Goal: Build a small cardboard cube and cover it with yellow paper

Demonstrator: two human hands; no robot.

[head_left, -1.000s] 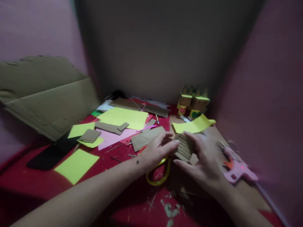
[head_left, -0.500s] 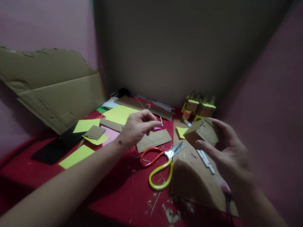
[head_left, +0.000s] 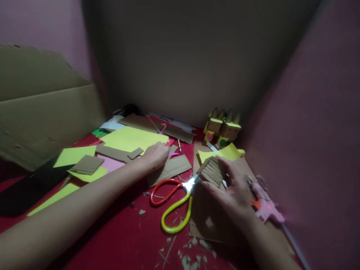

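My right hand (head_left: 232,193) grips a small cardboard box (head_left: 212,170) by its sides, with a ridged corrugated face showing. The box is above the scissors' blade tips, hiding them. My left hand (head_left: 159,154) is curled low over the table, its fingertips turned away from view. A small grey-brown cardboard scrap (head_left: 173,150) shows right at its fingers; whether they grip it is unclear. Just below that hand lies a flat cardboard strip (head_left: 176,168). Scissors (head_left: 185,189) with one red and one yellow handle lie between my hands.
Yellow paper sheets (head_left: 132,138) and cardboard pieces (head_left: 87,164) spread over the left side. Two cardboard figures (head_left: 223,125) stand at the back right. A pink glue gun (head_left: 267,208) lies at far right. Cardboard scraps (head_left: 194,255) litter the front. A large cardboard sheet (head_left: 47,116) leans left.
My left hand has lowered to the table and its fingers have curled in. My right hand has moved left with the box, over the scissors' tips. The view has shifted right, showing the glue gun.
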